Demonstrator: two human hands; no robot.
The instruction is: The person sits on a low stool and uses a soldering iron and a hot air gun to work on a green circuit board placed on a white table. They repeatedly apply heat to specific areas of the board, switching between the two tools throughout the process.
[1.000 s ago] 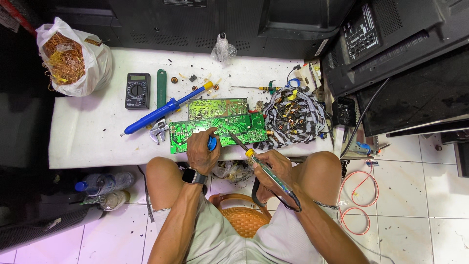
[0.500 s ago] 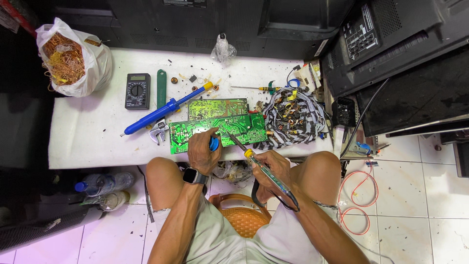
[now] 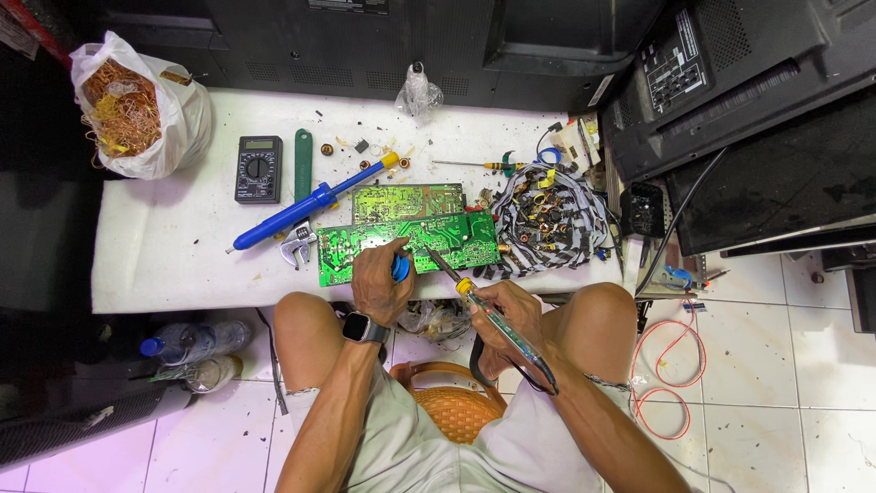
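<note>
1. Head view: the left hand (image 3: 381, 285) rests on the near edge of the green circuit board (image 3: 406, 245), fingers closed around a small blue object (image 3: 401, 267).
2. The right hand (image 3: 507, 310) grips a soldering iron (image 3: 497, 315), tip touching the board.
3. The board lies flat on the white worktop (image 3: 173, 260), near its front edge.
4. A blue desoldering pump (image 3: 301, 208) and a multimeter (image 3: 259, 169) lie to the left.

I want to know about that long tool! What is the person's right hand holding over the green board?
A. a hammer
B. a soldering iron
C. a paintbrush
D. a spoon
B: the right hand grips a soldering iron with its thin metal tip angled down onto the green circuit board.
</note>
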